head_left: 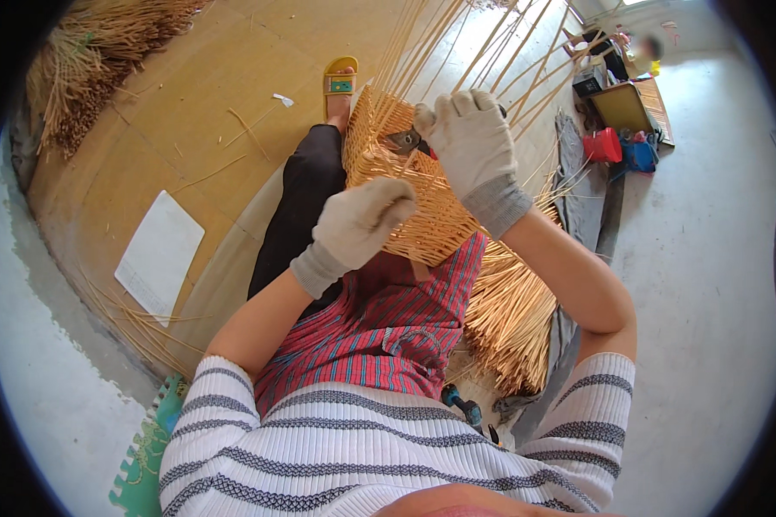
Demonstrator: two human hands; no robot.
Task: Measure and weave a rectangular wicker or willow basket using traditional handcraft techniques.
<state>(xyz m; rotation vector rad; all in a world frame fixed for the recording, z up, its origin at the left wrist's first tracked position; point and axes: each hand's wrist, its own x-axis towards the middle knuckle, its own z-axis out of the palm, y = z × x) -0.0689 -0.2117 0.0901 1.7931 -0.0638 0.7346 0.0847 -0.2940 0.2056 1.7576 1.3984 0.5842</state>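
A half-woven wicker basket (435, 211) rests over my lap, with long unwoven stakes (526, 56) fanning out from its far side. My right hand (470, 142), in a pale work glove, is wrapped round pruning shears (400, 141). Their dark metal jaws point left over the basket, and a bit of red handle shows below the fingers. My left hand (362, 222), gloved too, is closed at the basket's near left side. Its curled fingers hide whatever they may hold.
Wicker rods (513, 319) lie bundled right of my lap; another heap (86, 69) is at the far left. A white sheet (159, 257) and loose rods lie on the left floor. Beyond are a red container (603, 145), a blue one (636, 155) and a person (642, 56).
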